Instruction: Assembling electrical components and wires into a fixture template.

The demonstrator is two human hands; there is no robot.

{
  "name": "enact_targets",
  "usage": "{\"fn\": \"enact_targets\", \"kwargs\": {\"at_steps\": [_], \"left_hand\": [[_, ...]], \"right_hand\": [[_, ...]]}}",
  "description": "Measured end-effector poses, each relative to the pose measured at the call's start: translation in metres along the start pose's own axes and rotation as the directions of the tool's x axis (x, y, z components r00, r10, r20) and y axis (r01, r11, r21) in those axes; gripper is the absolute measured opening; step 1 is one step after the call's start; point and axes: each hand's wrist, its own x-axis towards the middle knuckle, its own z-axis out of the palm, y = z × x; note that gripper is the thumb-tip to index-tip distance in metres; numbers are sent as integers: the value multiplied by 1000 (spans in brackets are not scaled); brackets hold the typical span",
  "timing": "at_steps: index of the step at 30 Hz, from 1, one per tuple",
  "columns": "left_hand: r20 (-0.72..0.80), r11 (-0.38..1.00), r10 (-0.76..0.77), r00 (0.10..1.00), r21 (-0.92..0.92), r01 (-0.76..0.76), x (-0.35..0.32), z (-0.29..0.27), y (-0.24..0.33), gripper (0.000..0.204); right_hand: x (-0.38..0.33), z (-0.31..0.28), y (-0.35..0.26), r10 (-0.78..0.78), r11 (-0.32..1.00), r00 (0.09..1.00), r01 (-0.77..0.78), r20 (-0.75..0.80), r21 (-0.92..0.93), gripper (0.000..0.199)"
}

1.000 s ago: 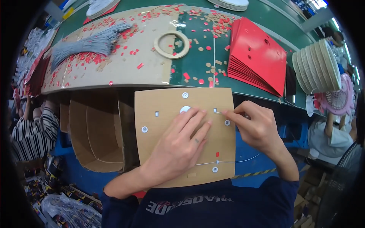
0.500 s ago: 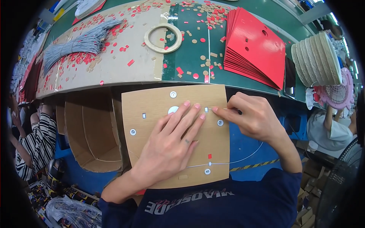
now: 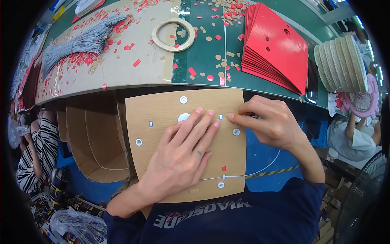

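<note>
The left hand [image 3: 183, 156] lies flat, fingers spread, pinning the cardboard sheet [image 3: 162, 112] just below the worktop's [image 3: 122, 73] near edge — light, stiff, best held flat. The right hand [image 3: 270, 124] pinches a thin grey cord [image 3: 260, 171] — limp, slippery — at a slot.

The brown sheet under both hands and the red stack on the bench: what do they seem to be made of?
The brown sheet looks like matte corrugated cardboard: faint parallel ribbing, kraft colour, punched holes. The red stack appears to be thin card or coated board, smooth, with clean-cut holes; which one is unclear. The cord threaded through seems to be a pale plastic or elastic string.
</note>
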Motion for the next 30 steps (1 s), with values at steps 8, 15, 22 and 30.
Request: {"fn": "enact_targets", "kwargs": {"at_steps": [8, 15, 22, 30], "left_hand": [[45, 1000, -6, 999, -8, 6, 1, -2, 2, 67], [53, 1000, -22, 998, -12, 23, 3, -5, 1, 67], [47, 998, -31, 998, -59, 34, 8, -6, -2, 69], [24, 999, -42, 999, 1, 42, 4, -3, 5, 67]], "right_hand": [[0, -5, 4, -42, 999, 998, 40, 50, 36, 41], [4, -1, 4, -125, 992, 992, 126, 26, -29, 44], [5, 4, 5, -171, 981, 985, 167, -32, -101, 42], [-4, 20, 5, -245, 950, 966, 223, -79, -219, 30]]}}
